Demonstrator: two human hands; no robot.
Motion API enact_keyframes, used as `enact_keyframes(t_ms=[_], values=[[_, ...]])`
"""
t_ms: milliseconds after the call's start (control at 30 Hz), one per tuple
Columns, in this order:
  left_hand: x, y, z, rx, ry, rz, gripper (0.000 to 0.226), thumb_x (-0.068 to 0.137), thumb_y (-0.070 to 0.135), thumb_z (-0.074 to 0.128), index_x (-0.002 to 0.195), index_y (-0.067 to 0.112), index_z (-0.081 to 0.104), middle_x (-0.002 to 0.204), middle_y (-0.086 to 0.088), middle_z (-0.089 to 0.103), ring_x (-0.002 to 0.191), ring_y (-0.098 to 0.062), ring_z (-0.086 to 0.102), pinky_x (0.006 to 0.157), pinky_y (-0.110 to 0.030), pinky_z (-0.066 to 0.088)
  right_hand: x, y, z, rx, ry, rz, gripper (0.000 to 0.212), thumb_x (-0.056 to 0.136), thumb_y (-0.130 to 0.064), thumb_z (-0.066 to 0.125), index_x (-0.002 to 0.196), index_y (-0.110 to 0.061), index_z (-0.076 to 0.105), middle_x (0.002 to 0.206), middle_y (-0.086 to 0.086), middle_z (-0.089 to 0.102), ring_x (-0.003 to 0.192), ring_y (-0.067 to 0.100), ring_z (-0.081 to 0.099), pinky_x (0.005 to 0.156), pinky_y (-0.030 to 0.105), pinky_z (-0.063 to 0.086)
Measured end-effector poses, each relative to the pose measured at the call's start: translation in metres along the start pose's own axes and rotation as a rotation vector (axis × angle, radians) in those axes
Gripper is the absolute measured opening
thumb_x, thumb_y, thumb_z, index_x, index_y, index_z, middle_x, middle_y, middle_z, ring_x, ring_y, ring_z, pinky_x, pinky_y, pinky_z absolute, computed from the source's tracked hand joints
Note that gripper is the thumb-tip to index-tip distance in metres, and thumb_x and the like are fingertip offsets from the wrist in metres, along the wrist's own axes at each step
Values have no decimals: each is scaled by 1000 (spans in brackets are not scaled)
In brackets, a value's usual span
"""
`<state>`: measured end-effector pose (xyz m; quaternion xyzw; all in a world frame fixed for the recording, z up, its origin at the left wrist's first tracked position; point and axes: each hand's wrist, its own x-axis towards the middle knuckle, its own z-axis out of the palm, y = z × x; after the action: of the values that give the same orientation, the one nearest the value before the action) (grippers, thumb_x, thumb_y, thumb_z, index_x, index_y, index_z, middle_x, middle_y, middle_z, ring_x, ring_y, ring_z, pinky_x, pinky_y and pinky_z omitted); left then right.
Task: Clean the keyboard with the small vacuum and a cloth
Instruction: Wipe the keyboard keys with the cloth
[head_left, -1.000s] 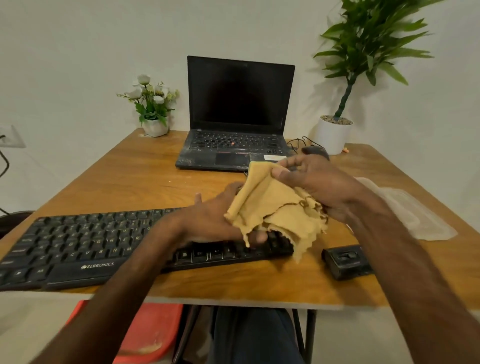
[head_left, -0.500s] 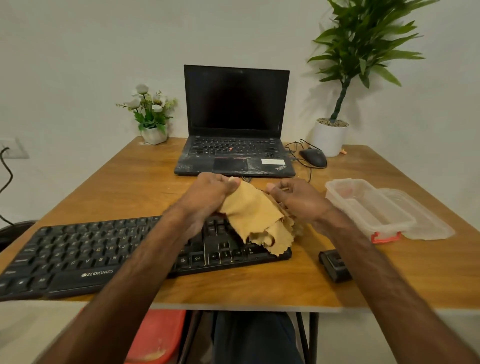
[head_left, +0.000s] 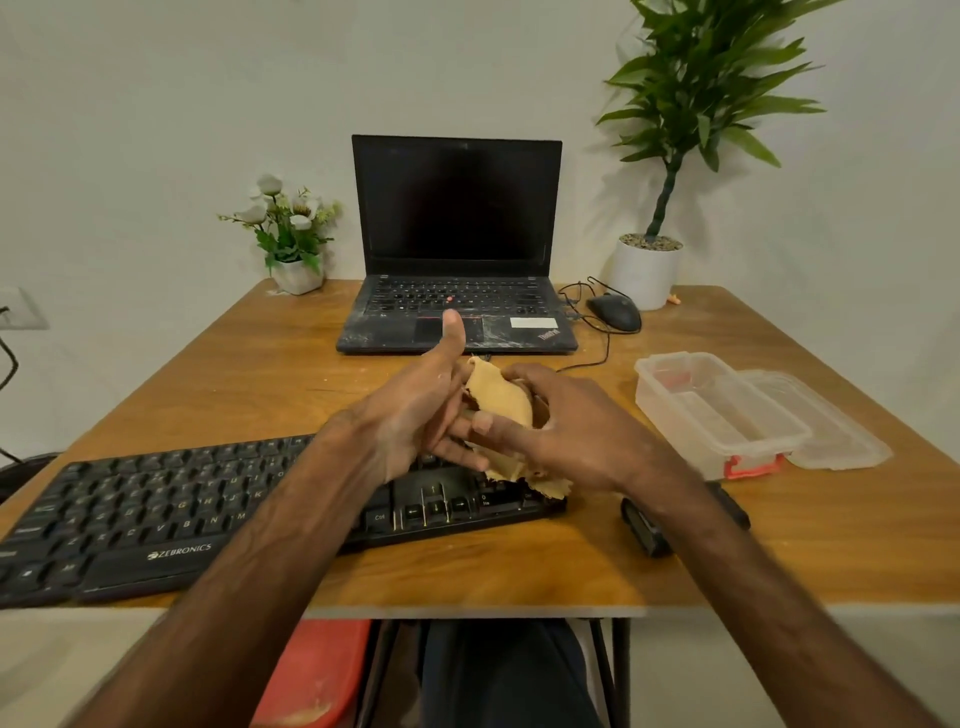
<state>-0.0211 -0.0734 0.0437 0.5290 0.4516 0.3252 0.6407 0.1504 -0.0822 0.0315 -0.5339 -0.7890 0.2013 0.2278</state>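
A tan cloth (head_left: 501, 401) is bunched between both hands above the right end of the black keyboard (head_left: 156, 514). My right hand (head_left: 566, 431) wraps over the cloth and grips it. My left hand (head_left: 415, 410) presses against the cloth from the left, thumb raised and fingers extended under it. A ragged corner of the cloth hangs down onto the keyboard's right keys. The small black vacuum (head_left: 644, 530) lies on the wooden table (head_left: 260, 374) to the right of the keyboard, partly hidden by my right forearm.
A black laptop (head_left: 457, 291) stands open at the back, with a wired mouse (head_left: 615, 312) to its right. A clear plastic box (head_left: 717, 415) and its lid (head_left: 826, 421) sit at the right. A flower pot (head_left: 298, 275) and a potted plant (head_left: 647, 270) stand at the back edge.
The cloth was spread out between my hands and is now gathered into a tight bunch. Both hands have come closer together above the keyboard's right end.
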Motion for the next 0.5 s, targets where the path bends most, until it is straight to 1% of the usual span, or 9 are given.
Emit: enact_keyframes(t_ms=[33, 100, 133, 200, 233, 300, 400, 467, 500], values=[[2, 0, -2, 6, -33, -5, 102, 92, 76, 10, 108, -11, 59, 66, -11, 69, 72, -25, 74, 62, -38, 62, 3, -1, -1, -106, 59, -18, 65, 83, -63, 61, 135, -26, 50, 110, -9, 64, 93, 10, 61, 81, 34, 55], [4, -1, -5, 47, -123, -16, 104, 86, 82, 6, 125, 2, 60, 101, -14, 76, 92, -33, 74, 59, -34, 61, 13, -2, -6, -238, 113, -52, 34, 91, -38, 62, 121, -23, 63, 101, -4, 69, 89, 15, 63, 80, 40, 55], [4, -2, -6, 88, -106, 0, 97, 86, 82, 7, 129, 12, 58, 112, -10, 75, 93, -33, 74, 54, -30, 59, 18, -2, -10, -234, 121, -51, 24, 92, -25, 59, 114, -23, 68, 97, -2, 70, 87, 16, 63, 79, 41, 55], [5, -5, -7, 210, 85, 97, 73, 98, 69, 22, 123, 13, 62, 104, -6, 78, 72, -28, 74, 45, -23, 50, 26, 2, -23, -227, 151, -50, 28, 92, -11, 53, 109, -22, 72, 99, 0, 71, 90, 18, 63, 81, 41, 54], [6, -8, -8, 284, 217, 175, 59, 102, 58, 34, 118, 9, 63, 94, -6, 78, 63, -25, 71, 45, -23, 50, 28, 4, -28, -231, 166, -50, 31, 93, -9, 52, 111, -22, 73, 102, 0, 72, 93, 18, 63, 83, 42, 53], [15, -14, -16, 537, 453, 285, 36, 99, 41, 57, 118, 10, 60, 87, -2, 75, 67, -20, 69, 58, -32, 57, 29, 9, -33, -262, 138, -62, 30, 96, -11, 52, 114, -24, 71, 105, -2, 71, 95, 16, 62, 85, 41, 53], [29, -20, -19, 920, 440, 176, 43, 90, 39, 71, 125, 21, 55, 100, 5, 64, 86, -13, 64, 73, -34, 53, 16, 11, -16, -287, -130, -81, 29, 97, -19, 54, 122, -27, 66, 106, -5, 68, 93, 10, 61, 83, 33, 50], [37, -25, -18, 1000, 416, 144, 28, 93, 40, 67, 113, 20, 64, 105, 5, 63, 92, -11, 60, 80, -33, 53, 4, 10, -5, -314, -286, -93, 36, 98, -26, 54, 134, -27, 56, 123, -4, 64, 101, 10, 58, 87, 33, 46], [38, -28, -16, 1010, 427, 173, 21, 96, 41, 63, 102, 21, 68, 103, 5, 65, 90, -10, 61, 79, -33, 53, -1, 11, -3, -335, -344, -96, 42, 98, -32, 54, 140, -27, 50, 136, -4, 57, 114, 13, 55, 95, 36, 44]])
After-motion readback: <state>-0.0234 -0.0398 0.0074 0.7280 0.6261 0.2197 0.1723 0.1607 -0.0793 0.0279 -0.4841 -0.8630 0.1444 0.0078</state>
